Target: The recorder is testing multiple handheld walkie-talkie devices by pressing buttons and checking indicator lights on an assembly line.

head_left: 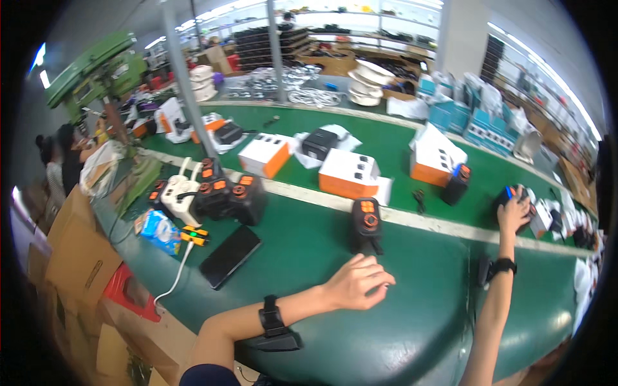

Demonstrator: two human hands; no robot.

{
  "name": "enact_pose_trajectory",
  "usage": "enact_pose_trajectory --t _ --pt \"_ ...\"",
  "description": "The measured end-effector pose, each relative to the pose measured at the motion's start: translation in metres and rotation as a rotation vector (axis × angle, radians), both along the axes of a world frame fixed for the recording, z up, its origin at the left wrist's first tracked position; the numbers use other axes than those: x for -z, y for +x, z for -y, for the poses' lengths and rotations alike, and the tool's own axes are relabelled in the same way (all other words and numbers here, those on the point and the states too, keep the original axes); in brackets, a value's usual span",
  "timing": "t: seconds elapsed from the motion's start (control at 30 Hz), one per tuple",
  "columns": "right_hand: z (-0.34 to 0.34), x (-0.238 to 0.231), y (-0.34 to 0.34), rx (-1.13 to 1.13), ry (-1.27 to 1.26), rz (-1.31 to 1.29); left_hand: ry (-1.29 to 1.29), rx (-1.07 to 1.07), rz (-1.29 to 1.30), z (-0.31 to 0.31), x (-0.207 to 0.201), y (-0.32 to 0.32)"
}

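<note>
My left hand [360, 282] hovers over the near green table, fingers curled in loosely with nothing visible in them. Just beyond it stands a black handheld device [365, 222] with orange buttons and an orange ring. My right hand [514, 211] reaches far right onto the belt, its fingers wrapped over a black-and-blue device [503, 204], which it partly hides. Another black device with a blue top [457, 184] stands upright on the belt, left of that hand. A white-and-orange box [432, 162] sits behind it.
More white-and-orange boxes [347, 175] line the green belt [393, 132]. On the left are several black devices with orange buttons [232, 196], a white power strip [181, 199], a yellow-and-black gadget [194, 235] on a white cable, a blue packet [159, 231] and a black phone [230, 256]. A metal post [187, 83] rises there.
</note>
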State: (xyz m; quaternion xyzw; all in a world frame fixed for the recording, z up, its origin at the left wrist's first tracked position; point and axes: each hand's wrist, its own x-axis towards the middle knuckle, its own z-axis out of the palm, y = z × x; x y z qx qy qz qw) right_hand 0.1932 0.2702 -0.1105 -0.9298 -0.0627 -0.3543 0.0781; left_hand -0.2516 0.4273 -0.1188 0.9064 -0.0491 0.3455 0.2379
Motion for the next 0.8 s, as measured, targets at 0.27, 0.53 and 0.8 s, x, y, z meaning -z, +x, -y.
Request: enact_pose_trajectory --t 0.27,0.53,0.8 --pt "-0.077 -0.005 -0.203 -1.603 0.138 -0.372 -0.108 -0.372 0.497 -0.119 -0.076 0.047" --pt "-0.107 0.026 -0.287 -1.722 0.313 -0.596 -0.167 -0.893 -0.426 -0.255 -0.047 0.119" --pt "-0.123 0.048 -0.291 -1.714 0.558 -0.633 -0.195 -1.0 -0.595 -0.29 -0.029 0.157"
